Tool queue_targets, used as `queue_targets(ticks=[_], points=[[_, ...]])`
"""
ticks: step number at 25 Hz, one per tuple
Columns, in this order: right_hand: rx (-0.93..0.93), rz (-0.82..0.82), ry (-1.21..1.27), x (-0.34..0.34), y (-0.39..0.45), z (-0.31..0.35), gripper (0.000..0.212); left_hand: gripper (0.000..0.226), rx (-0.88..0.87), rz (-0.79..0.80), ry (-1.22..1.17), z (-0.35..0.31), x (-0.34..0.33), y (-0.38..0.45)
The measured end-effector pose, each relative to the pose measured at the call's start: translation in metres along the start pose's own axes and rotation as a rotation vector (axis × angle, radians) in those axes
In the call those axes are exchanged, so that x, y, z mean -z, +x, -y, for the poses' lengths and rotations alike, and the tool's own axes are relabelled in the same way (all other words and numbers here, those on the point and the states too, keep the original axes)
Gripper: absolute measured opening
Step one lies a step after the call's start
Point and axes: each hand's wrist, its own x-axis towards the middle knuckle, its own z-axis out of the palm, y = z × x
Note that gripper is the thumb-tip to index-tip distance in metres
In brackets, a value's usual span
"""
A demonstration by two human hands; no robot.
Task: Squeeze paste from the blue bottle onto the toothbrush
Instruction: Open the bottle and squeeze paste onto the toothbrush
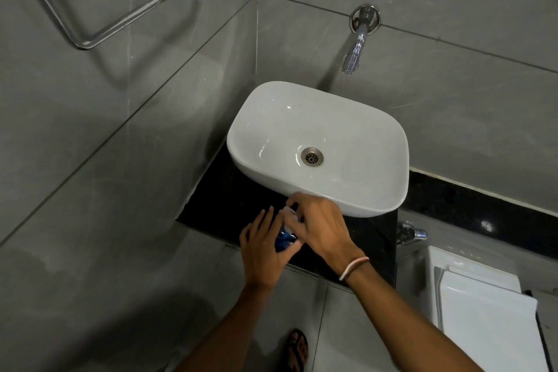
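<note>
A blue bottle with a pale top stands over the black counter, just in front of the white basin. My left hand wraps around the bottle's body from the left. My right hand reaches in from the right, and its fingertips pinch the pale cap at the bottle's top. Both hands hide most of the bottle. I see no toothbrush in the head view.
A chrome tap juts from the grey tiled wall above the basin. A metal towel rail hangs on the left wall. A white toilet tank and a small chrome valve sit at the right. My sandalled foot shows on the floor below.
</note>
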Motion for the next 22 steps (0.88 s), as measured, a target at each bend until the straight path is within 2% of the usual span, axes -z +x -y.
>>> queue_targets(ticks=[2, 4, 7, 9, 11, 12, 15, 17, 19, 22], points=[[-0.136, 0.002, -0.106, 0.000, 0.008, 0.001, 0.025, 0.077, -0.006, 0.006, 0.016, -0.001, 0.000, 0.000], [-0.176, 0.052, 0.011, 0.008, 0.010, -0.007, 0.026, 0.078, -0.007, 0.011, 0.019, 0.000, 0.001, 0.001], [-0.005, 0.317, 0.207, 0.025, 0.003, -0.022, 0.044, 0.078, -0.007, 0.019, 0.001, 0.001, 0.001, 0.000], [0.076, 0.427, 0.213, 0.029, 0.000, -0.024, 0.051, 0.077, -0.015, 0.016, -0.003, 0.001, 0.000, 0.001], [0.068, 0.351, 0.124, 0.026, 0.000, -0.025, 0.028, 0.078, -0.015, 0.015, 0.001, 0.002, 0.000, 0.001], [0.029, 0.306, 0.044, 0.026, 0.002, -0.024, 0.024, 0.078, -0.014, 0.014, 0.002, 0.002, 0.000, 0.001], [-0.079, 0.214, -0.182, 0.021, -0.001, -0.023, 0.057, 0.077, -0.011, 0.020, -0.006, 0.002, 0.001, 0.001], [-0.060, 0.193, -0.098, 0.024, -0.006, -0.023, 0.057, 0.077, -0.014, 0.020, -0.004, 0.002, 0.001, 0.001], [0.033, 0.238, 0.012, 0.030, -0.008, -0.023, 0.051, 0.077, -0.011, 0.012, -0.002, 0.001, 0.000, 0.001], [0.093, 0.245, 0.040, 0.021, -0.007, -0.014, 0.028, 0.075, -0.002, 0.008, -0.013, 0.002, 0.000, 0.001]])
